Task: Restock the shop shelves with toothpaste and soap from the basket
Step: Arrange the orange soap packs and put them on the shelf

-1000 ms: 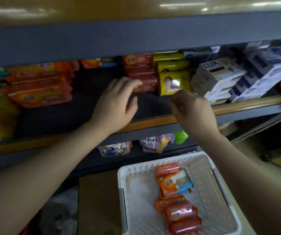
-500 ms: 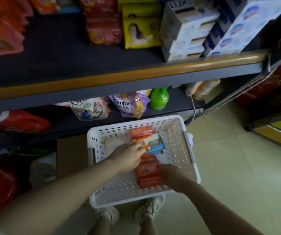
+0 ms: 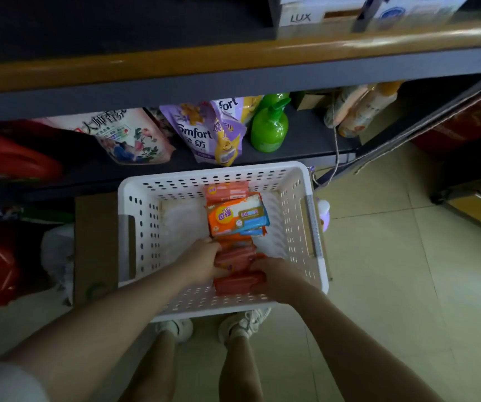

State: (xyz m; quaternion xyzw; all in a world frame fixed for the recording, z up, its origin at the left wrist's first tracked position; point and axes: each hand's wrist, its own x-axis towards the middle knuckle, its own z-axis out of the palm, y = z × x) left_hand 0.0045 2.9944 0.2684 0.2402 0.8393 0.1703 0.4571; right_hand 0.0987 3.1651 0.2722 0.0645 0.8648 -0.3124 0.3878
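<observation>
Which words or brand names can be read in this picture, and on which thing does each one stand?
"LUX": white box on the upper shelf.
"mfort": purple refill pouch, first letters hidden.
"ort": second pouch behind it, only the end shows.
Large Chinese characters: floral bag, too blurred to read surely.
Chinese brand characters: orange soap pack in the basket, blurred.
</observation>
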